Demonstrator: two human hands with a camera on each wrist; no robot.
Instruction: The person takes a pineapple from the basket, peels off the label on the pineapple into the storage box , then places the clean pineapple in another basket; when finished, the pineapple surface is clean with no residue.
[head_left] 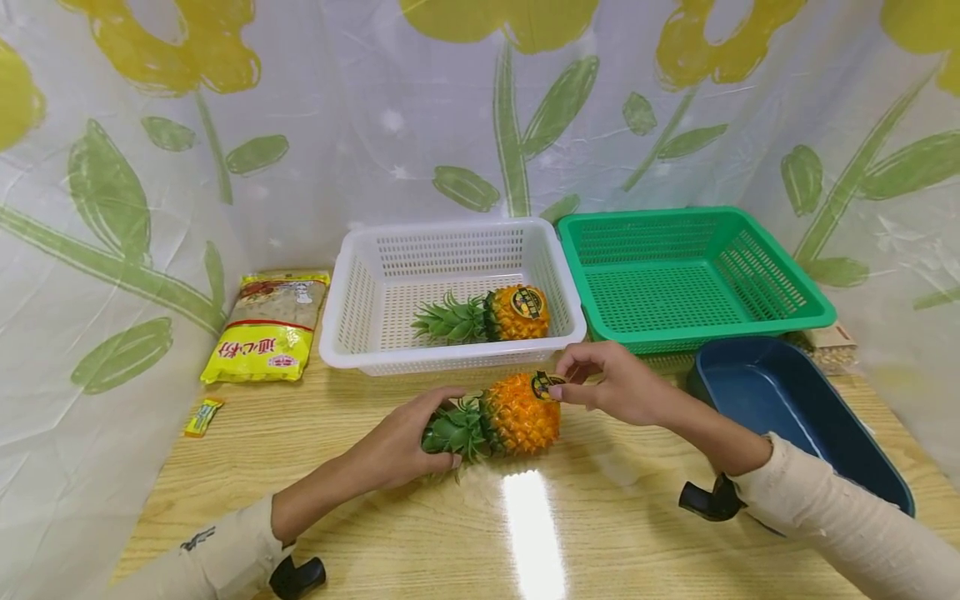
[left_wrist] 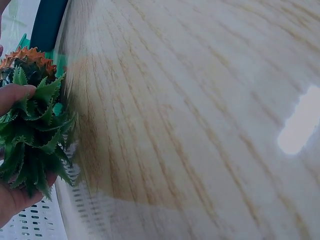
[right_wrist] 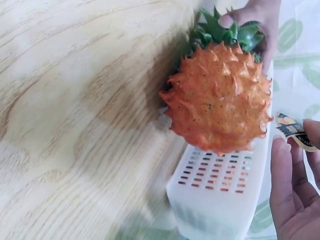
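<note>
An orange toy pineapple (head_left: 519,413) lies on its side on the wooden table (head_left: 360,517), in front of the white basket (head_left: 352,317). My left hand (head_left: 408,446) grips its green leafy crown (head_left: 455,429); the left wrist view shows the crown (left_wrist: 35,135) in my fingers. My right hand (head_left: 607,382) pinches a round dark-and-yellow sticker (head_left: 544,385) at the fruit's upper right side. In the right wrist view the sticker (right_wrist: 292,131) is between my fingertips, just off the pineapple (right_wrist: 217,102). A second pineapple (head_left: 491,315) with a like sticker lies inside the white basket.
A green basket (head_left: 787,312) stands to the right of the white one, and a dark blue tub (head_left: 862,450) sits at the table's right edge. A yellow packet of pasta (head_left: 270,333) and a small yellow wrapper (head_left: 203,416) lie at the left. A flowered plastic sheet hangs all around.
</note>
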